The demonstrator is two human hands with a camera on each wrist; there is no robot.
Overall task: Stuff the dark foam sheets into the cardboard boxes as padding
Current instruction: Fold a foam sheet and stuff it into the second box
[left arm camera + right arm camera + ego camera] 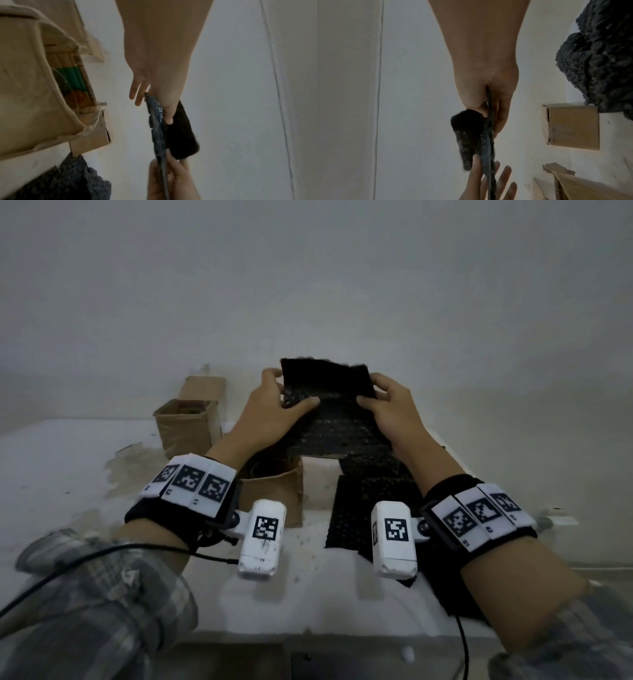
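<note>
Dark foam sheet (329,405) held up in the air above the surface (68,460), its top edge folded back away from the person. Left hand (274,409) pinches the sheet's left edge, thumb in front, fingers behind. Right hand (390,409) pinches the right edge the same way.

Below the sheet, an open cardboard box (274,491) stands on the surface, partly hidden by the left wrist. A second open box (186,422) stands farther back left, flap raised. More foam sheets (370,501) lie flat on the surface to the right of the near box, under the right forearm. Plaid sleeves on both arms.
</note>
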